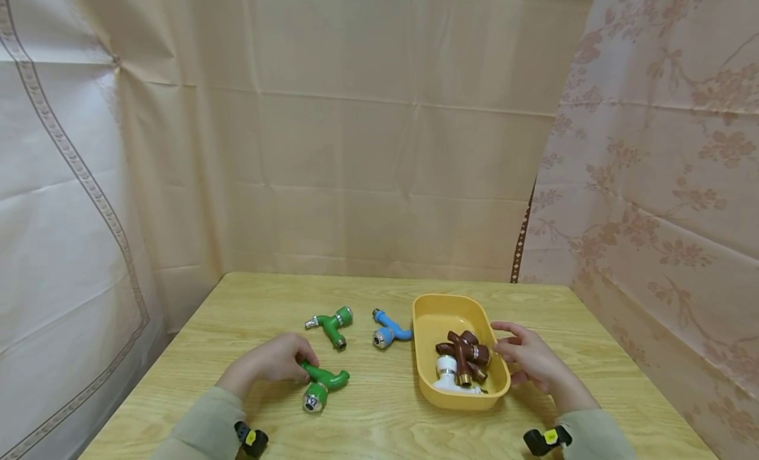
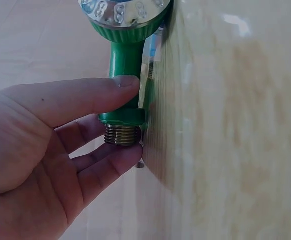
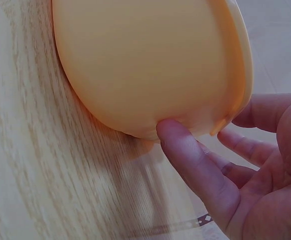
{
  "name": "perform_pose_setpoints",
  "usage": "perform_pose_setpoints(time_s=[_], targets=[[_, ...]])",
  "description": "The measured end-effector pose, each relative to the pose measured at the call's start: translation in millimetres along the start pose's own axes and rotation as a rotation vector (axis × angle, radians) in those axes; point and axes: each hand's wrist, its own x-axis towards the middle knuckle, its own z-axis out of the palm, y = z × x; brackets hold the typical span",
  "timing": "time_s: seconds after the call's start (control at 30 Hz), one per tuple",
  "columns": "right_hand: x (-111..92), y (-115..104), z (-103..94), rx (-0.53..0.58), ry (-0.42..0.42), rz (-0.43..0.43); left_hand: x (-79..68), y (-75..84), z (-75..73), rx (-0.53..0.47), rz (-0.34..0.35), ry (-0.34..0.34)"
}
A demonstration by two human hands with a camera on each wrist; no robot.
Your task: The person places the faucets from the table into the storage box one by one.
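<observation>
In the head view my left hand is at the threaded end of a green tap lying on the table. The left wrist view has the thumb across the neck of this green tap and fingers behind it, pinching it. My right hand rests against the right side of a yellow tub. Its thumb touches the outer wall, and the other fingers lie partly hidden past the rim, spread and nearly straight. Brown taps and a white tap lie inside the tub.
Behind the left hand lies a second green tap. A blue tap is just left of the tub. The wooden table ends at hanging beige cloth, with patterned cloth at the right.
</observation>
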Motion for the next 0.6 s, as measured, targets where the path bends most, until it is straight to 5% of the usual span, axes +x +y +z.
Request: perform_pose_setpoints(time_s=[0.6], targets=[[0.2, 2.1, -0.8, -0.013, 0.000, -0.004, 1.3, -0.6, -1.0, 0.006, 0.046, 0.004]])
